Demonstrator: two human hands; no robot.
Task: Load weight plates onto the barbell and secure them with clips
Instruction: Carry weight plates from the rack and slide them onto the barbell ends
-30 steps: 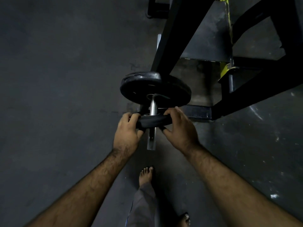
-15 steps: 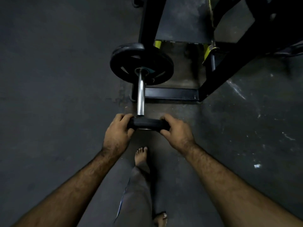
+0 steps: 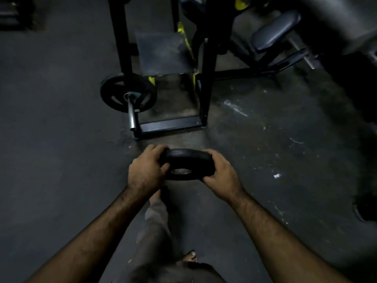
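A small black weight plate [image 3: 186,163] is held flat in front of me, its centre hole facing up toward me. My left hand [image 3: 145,171] grips its left rim and my right hand [image 3: 221,172] grips its right rim. The plate is off the bar and well short of it. Farther away, the barbell's steel sleeve [image 3: 131,114] points toward me with its end bare. A larger black plate [image 3: 114,92] sits on that sleeve against the rack. No clip shows on the sleeve.
A black rack frame [image 3: 206,82] with a base bar [image 3: 169,125] stands behind the barbell. A padded bench [image 3: 275,30] and other machine parts fill the upper right. Another dark object [image 3: 367,209] lies at the right edge. My legs and bare feet are below the plate.
The small plate has slid off the end of the sleeve and come back toward me in both hands. The view has pulled away from the rack.
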